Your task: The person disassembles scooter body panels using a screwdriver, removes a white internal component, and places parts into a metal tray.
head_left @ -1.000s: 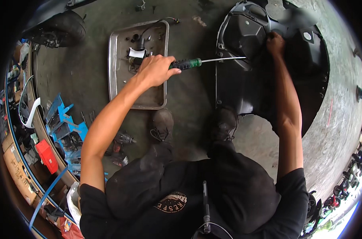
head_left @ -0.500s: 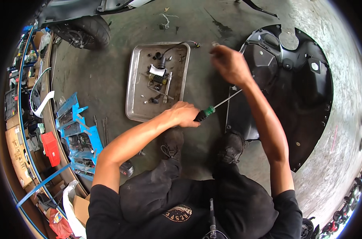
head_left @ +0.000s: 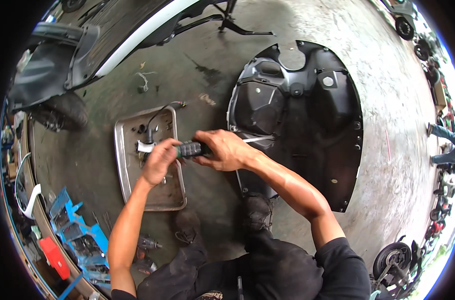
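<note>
My left hand and my right hand are both closed on a black-and-green screwdriver handle, above the gap between a metal tray and a large black plastic panel. The panel lies on the floor to the right, with moulded recesses and cut-outs. The steel tray, left of centre, holds a black hose with a connector, a white curved part and several small metal pieces, partly hidden by my left hand and forearm.
A scooter body fills the upper left. Lower left are blue tool organisers, a red case and a power tool. Another person's jeans-clad legs and parked scooters line the right edge. A wheel stands lower right.
My right hand has come off the panel and moved left onto the screwdriver handle, joining my left hand, which has shifted and re-gripped. The view has swung, showing more of the scooter above.
</note>
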